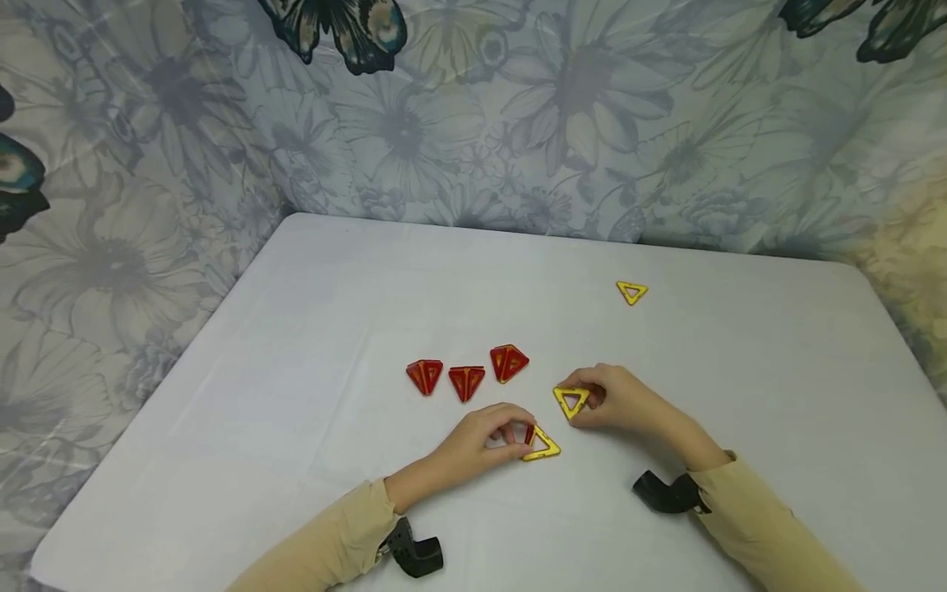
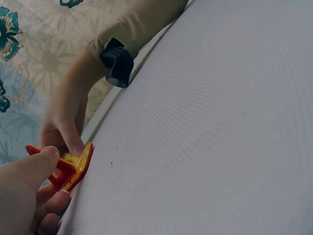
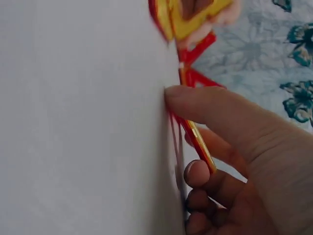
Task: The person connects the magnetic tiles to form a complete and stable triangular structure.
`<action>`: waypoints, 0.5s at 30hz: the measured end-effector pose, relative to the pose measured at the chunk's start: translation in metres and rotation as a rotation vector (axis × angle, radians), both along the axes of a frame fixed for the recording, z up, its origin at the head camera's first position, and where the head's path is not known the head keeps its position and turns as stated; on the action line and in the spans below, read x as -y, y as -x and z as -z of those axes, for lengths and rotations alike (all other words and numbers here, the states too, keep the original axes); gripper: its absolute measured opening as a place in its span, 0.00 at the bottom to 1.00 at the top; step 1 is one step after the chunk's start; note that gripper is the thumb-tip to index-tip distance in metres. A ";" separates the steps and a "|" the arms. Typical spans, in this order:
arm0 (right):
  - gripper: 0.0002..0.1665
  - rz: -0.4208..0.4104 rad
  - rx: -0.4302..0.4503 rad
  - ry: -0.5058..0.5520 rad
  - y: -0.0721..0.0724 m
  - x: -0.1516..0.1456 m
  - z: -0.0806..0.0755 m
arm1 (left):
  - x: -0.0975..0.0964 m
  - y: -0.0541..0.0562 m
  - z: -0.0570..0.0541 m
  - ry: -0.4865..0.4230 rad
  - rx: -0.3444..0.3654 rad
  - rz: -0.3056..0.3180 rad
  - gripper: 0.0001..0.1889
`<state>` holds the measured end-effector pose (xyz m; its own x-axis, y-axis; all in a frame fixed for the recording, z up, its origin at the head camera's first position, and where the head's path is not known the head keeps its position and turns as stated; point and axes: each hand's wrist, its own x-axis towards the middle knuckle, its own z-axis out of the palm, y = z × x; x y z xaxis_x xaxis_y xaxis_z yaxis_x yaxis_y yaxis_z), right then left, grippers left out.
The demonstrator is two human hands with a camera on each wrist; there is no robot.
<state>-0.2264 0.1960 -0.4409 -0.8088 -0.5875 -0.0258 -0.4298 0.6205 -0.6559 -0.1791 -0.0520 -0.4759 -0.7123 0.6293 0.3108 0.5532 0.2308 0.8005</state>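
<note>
My left hand [image 1: 482,437] pinches a red triangular magnetic tile [image 2: 70,171] between thumb and fingers. Against that red tile stands a yellow triangular tile [image 1: 544,454], joined or touching along a side. Just to the right, my right hand [image 1: 629,400] pinches another yellow triangular tile [image 1: 571,390] by its edges. In the right wrist view this yellow tile [image 3: 196,139] appears edge-on between thumb and fingers. A small gap separates the two hands' pieces in the head view.
Beyond the left hand lie three red pyramid-like pieces, a left one [image 1: 425,376], a middle one [image 1: 467,383] and a right one [image 1: 509,363]. A single yellow triangle [image 1: 631,284] lies farther back on the white table [image 1: 333,288]. Floral cloth [image 1: 473,123] hangs behind.
</note>
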 end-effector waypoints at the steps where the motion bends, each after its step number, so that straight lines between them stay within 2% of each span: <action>1: 0.22 -0.012 0.005 0.006 -0.003 0.000 0.001 | -0.001 0.000 0.000 0.003 0.001 0.002 0.16; 9: 0.21 -0.142 0.010 0.033 -0.013 0.005 0.005 | -0.001 0.000 -0.001 0.021 0.004 -0.012 0.16; 15: 0.22 -0.180 0.003 0.048 -0.015 0.007 0.005 | -0.001 0.000 -0.001 0.022 0.010 -0.013 0.15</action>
<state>-0.2117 0.1887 -0.4462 -0.6902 -0.7237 0.0038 -0.5293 0.5012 -0.6846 -0.1795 -0.0511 -0.4754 -0.7238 0.6263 0.2897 0.5418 0.2558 0.8006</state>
